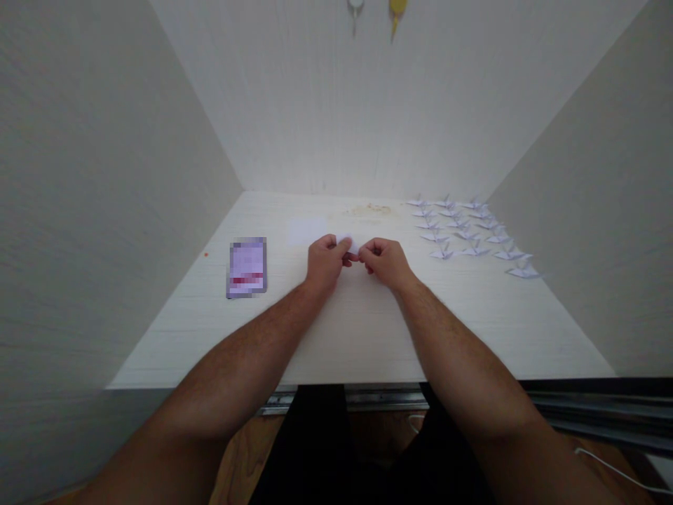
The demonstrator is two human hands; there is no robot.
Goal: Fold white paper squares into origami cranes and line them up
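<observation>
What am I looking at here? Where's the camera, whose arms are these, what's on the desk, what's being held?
No machine here: it is one picture, from a camera worn on a person's head, looking forward and down at their own bare arms. The left hand and right hand meet over a white table, both pinching a small piece of white paper. Left of them lies a purple rectangle, blurred out; behind them is a flat white sheet. To the right stand rows of folded paper cranes.

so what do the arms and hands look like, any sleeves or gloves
The left hand and right hand are bare: no gloves, and no ring or watch shows. Both forearms are bare and hairy, with no sleeves in view.
</observation>
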